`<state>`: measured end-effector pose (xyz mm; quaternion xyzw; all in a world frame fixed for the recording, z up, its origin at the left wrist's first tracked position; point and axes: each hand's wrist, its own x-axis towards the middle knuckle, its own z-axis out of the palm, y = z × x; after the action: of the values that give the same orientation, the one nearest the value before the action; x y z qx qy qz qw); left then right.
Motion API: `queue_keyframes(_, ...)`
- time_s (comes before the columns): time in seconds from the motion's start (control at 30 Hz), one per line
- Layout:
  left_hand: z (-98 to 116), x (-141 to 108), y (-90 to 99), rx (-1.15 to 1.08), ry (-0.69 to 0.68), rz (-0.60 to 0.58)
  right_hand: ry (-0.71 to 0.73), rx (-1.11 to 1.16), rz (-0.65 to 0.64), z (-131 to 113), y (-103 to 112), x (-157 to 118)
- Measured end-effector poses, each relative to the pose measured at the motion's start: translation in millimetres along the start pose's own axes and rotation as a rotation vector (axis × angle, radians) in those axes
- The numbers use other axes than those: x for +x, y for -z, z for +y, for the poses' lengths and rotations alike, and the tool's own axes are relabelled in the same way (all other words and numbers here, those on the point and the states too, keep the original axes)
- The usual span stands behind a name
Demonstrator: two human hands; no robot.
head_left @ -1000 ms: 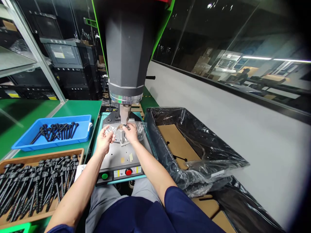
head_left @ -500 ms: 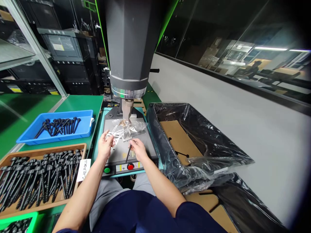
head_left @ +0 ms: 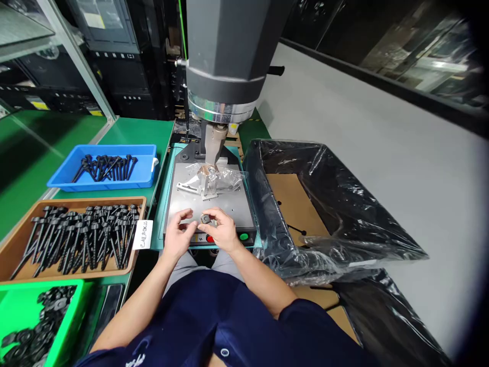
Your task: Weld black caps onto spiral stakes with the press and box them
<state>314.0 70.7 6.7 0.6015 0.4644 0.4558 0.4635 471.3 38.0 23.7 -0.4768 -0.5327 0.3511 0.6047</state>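
Note:
In front of the press, my right hand [head_left: 223, 230] pinches a small round black knob [head_left: 206, 218] between thumb and fingers. Its flat round face with a centre mark points up at me; whether a rod hangs beneath it is hidden. Beside it on the left, my left hand [head_left: 181, 234] has curved fingers set apart, with its thumb tip close to the knob and nothing visible in its grip. Beyond both hands, a metal fixture [head_left: 209, 189] wrapped in clear plastic film [head_left: 233, 179] stands on the grey base plate [head_left: 183, 206], under the metal press horn [head_left: 216, 142].
On the left are a blue tray [head_left: 101, 186] and a brown tray [head_left: 86, 274] of black rods with knobs, plus a green bin [head_left: 78, 306] of round black parts. A plastic-lined box [head_left: 305, 193] stands right. Red [head_left: 210, 238] and green [head_left: 243, 236] buttons line the base's front.
Both hands have drawn back from the fixture toward the base's front edge and come together. The black rod seen in my right hand now shows only a round knob face. The view has tilted down.

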Motion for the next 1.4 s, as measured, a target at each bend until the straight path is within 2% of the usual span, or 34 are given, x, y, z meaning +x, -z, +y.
queue_keyframes(0.07,5,-7,-1.5,0.035,-0.047,-0.175,0.033,0.018,-0.002,-3,-7,3)
queue_keyframes(0.1,7,-9,-1.7,0.07,-0.078,-0.214,0.028,0.037,-0.001,-3,-10,4)
queue_keyframes(0.2,11,-11,2.4,0.185,-0.174,-0.215,-0.054,0.135,-0.028,-2,-15,4)
queue_keyframes(0.3,15,-16,19.4,0.291,-0.209,-0.197,-0.115,0.203,-0.014,-3,-10,2)
queue_keyframes(0.37,18,-21,41.6,0.364,-0.186,-0.141,-0.12,0.208,0.027,-2,-2,1)
queue_keyframes(0.47,21,-28,90.1,0.49,-0.099,0.046,-0.156,0.19,0.042,7,11,-1)
queue_keyframes(0.6,23,-34,161.5,0.806,0.145,0.279,-0.22,0.148,-0.014,18,16,-12)
queue_keyframes(0.7,22,-33,201.3,1.047,0.333,0.336,-0.259,0.126,-0.032,20,15,-20)
queue_keyframes(0.77,17,-31,217.7,1.163,0.423,0.344,-0.273,0.117,-0.023,20,17,-23)
queue_keyframes(0.87,6,-28,227.9,1.229,0.494,0.296,-0.285,0.106,-0.008,22,20,-23)
queue_keyframes(1.0,-7,-25,225.3,1.268,0.516,0.158,-0.318,0.081,-0.023,18,21,-25)
queue_keyframes(1.07,-6,-26,223.3,1.278,0.524,0.153,-0.335,0.055,-0.046,8,27,-31)
queue_keyframes(1.13,3,-30,224.6,1.265,0.52,0.179,-0.337,-0.003,-0.047,-7,45,-37)
queue_keyframes(1.2,16,-40,230.8,1.24,0.529,0.217,-0.33,-0.115,-0.002,-21,81,-40)
queue_keyframes(1.3,35,-64,250.8,1.223,0.636,0.291,-0.343,-0.389,0.137,-30,157,-23)
queue_keyframes(1.37,35,-85,270.9,1.228,0.774,0.342,-0.364,-0.557,0.26,-26,207,-1)
queue_keyframes(1.4,29,-95,282.2,1.189,0.875,0.392,-0.403,-0.623,0.271,-22,227,10)
